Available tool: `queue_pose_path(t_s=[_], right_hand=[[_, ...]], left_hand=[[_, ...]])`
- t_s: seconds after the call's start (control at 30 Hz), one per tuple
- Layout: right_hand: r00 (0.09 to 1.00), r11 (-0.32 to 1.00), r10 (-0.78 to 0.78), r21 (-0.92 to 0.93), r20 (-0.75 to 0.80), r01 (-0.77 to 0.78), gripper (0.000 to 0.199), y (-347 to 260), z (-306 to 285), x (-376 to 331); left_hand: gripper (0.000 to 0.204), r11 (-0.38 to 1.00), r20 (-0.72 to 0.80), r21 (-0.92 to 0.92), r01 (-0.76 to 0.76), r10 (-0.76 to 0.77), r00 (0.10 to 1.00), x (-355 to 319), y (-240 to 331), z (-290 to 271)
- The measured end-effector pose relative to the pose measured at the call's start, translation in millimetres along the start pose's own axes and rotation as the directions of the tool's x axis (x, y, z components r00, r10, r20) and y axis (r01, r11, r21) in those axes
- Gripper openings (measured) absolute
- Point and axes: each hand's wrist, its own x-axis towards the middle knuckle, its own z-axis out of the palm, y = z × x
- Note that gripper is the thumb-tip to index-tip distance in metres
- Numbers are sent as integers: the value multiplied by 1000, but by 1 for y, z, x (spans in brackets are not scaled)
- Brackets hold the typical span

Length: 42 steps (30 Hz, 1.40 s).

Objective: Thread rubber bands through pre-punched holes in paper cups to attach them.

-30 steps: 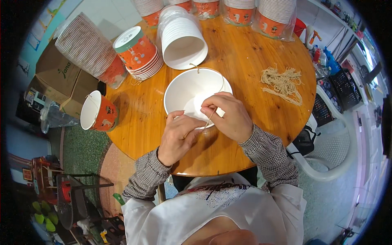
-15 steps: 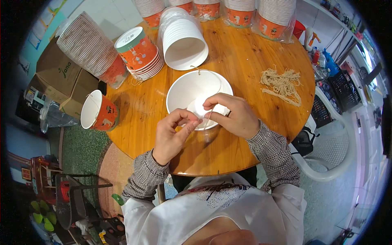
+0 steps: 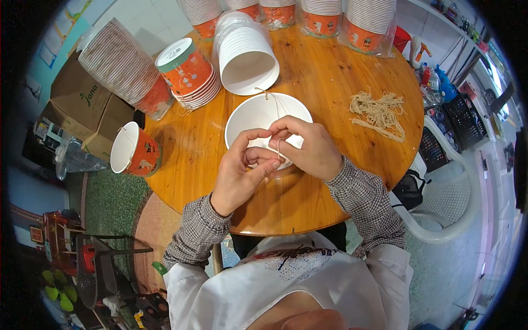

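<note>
Bending in a small loop, a cord [image 3: 279, 149] is held at the fingertips of left hand [image 3: 234, 179] and right hand [image 3: 314, 151], brought together. Left forefinger has been raised to the right fingertips in the last half second; work on the loop is judged shared. White tub [image 3: 247, 118] lies beneath and just beyond, hands placed at its seven and four o'clock; knot [image 3: 267, 95] seen at twelve. Farther: twine bundle [image 3: 377, 113], three o'clock; nested tubs [image 3: 250, 72], eleven-thirty.
</note>
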Motion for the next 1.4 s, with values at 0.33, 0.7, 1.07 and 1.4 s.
queue_pose_path(t_s=[0.33, 0.7, 1.07, 1.4], right_hand=[[961, 945, -269, -210, -65, 250, 16, 9, -27, -29], [944, 958, -250, -198, -215, 208, 13, 28, 3, -49], [920, 981, -191, -89, -342, 170, 5, 15, 12, -41], [910, 915, -359, -268, -206, 300, 12, 0, 14, -32]], left_hand=[[44, 997, -38, -72, -5, 2, 999, -4, -1, -4], [40, 999, -67, -42, -27, 24, 997, -3, -2, -1], [20, 615, 59, 745, -259, 327, 943, -22, 14, -14], [12, 999, -78, 33, -5, 8, 997, -26, 8, -21]])
